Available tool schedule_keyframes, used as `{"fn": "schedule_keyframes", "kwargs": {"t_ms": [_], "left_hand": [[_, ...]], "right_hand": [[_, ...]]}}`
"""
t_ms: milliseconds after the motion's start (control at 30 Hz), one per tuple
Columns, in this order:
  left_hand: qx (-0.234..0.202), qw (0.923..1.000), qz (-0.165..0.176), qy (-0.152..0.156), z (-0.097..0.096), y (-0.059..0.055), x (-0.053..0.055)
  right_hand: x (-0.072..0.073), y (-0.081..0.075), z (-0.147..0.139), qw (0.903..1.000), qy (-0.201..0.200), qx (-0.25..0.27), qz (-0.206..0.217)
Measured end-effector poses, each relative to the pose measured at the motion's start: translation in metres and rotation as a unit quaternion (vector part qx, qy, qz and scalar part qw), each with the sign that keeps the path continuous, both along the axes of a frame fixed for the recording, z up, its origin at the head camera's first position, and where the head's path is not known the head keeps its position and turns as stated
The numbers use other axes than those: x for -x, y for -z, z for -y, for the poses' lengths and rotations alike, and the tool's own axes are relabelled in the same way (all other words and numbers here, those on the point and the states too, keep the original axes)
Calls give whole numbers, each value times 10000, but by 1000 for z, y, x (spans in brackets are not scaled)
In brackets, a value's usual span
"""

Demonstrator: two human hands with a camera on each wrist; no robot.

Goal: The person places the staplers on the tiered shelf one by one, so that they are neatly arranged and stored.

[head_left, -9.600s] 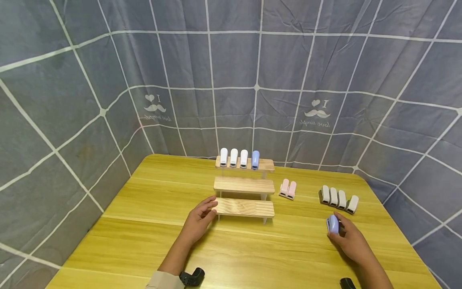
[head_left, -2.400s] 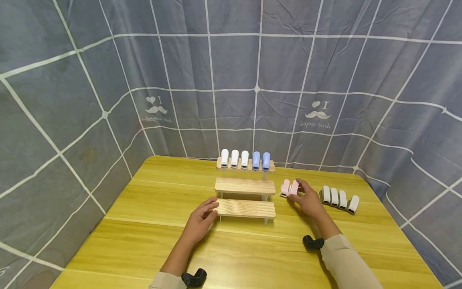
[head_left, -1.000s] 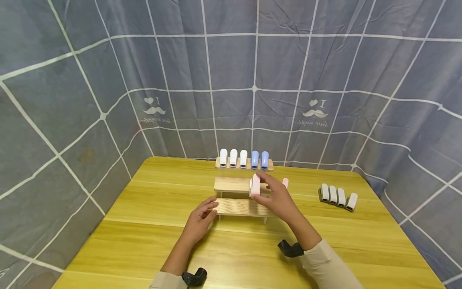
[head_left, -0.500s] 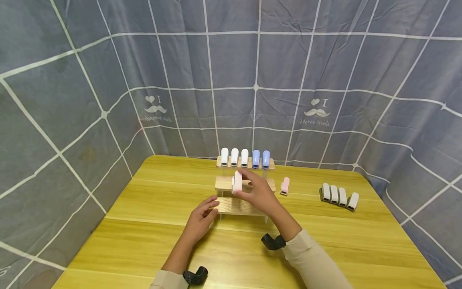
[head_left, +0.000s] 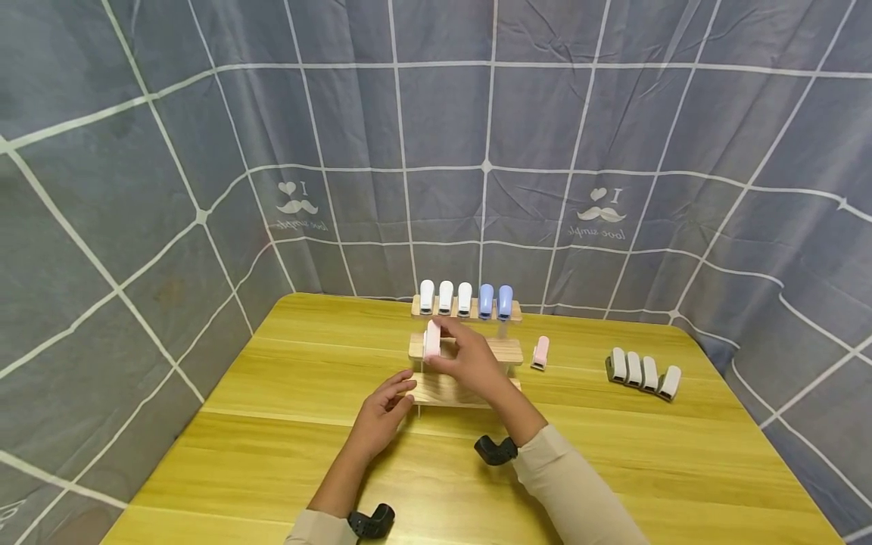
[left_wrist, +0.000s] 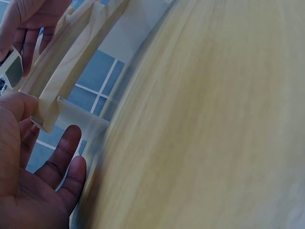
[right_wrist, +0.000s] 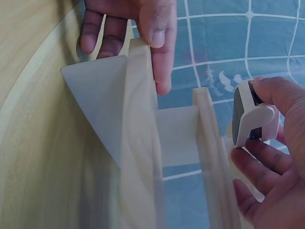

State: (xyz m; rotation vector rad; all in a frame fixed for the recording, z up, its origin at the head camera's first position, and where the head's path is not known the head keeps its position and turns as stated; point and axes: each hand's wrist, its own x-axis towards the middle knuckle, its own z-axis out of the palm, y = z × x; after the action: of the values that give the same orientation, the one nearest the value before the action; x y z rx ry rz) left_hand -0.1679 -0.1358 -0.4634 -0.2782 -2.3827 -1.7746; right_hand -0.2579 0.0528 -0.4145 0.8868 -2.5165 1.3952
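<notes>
My right hand [head_left: 470, 363] holds a small pink-and-white stapler-like thing [head_left: 432, 341] by its ends, between thumb and fingers, at the left end of the wooden middle step [head_left: 504, 350]. The right wrist view shows its white body and grey base [right_wrist: 239, 117] close beside the step. My left hand [head_left: 378, 416] rests at the left end of the lowest step [head_left: 450, 390], thumb and forefinger touching the board [right_wrist: 139, 124], other fingers loosely spread. On the top step stand three white ones [head_left: 446, 298] and two blue ones [head_left: 504, 303], side by side.
A second pink one [head_left: 540, 353] lies on the table [head_left: 272, 424] right of the stepped rack. Farther right, several white ones with dark bases [head_left: 633, 369] form a row. A grey checked curtain [head_left: 436, 151] hangs behind the table and at its sides.
A second blue one has joined the top step. My right hand has lifted a pink one from the table and brought it left to the middle step. The left hand stays put.
</notes>
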Motion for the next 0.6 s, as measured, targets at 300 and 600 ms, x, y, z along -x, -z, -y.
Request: {"fn": "schedule_keyframes", "kwargs": {"t_ms": [300,600], "left_hand": [[69,9999,-78,-19,-1,1,1],[149,9999,-25,-2,-1,-1,0]], "right_hand": [[5,8,7,9991,151,-352,-157],[4,15,12,9971,620,-361,-250]]}}
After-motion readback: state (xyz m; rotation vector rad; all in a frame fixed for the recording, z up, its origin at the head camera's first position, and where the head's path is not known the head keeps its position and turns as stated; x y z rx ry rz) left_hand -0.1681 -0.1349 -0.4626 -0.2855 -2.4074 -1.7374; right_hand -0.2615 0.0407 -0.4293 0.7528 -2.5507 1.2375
